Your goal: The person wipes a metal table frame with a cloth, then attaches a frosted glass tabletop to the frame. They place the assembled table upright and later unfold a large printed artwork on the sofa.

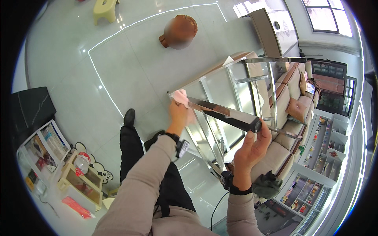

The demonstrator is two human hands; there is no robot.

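A shiny metal frame [240, 94] with several bars stands in front of me. One thick polished leg [220, 111] of it points toward my right side and ends in a black cap [254, 125]. My left hand [179, 114] is closed on a pink cloth [181, 97], pressed to the far left end of that leg; its fingertips are partly hidden by the cloth. At the capped end, my right hand [252, 149] has its thumb and fingers around the leg.
A beige sofa [271, 157] with cushions runs along the right, a dark garment [267, 184] on its near end. Further off are a brown round wooden piece [181, 31], partly blurred, and a yellow stool [105, 10]. At left, a plastic bottle [82, 163] lies on a yellow drawer unit [80, 181].
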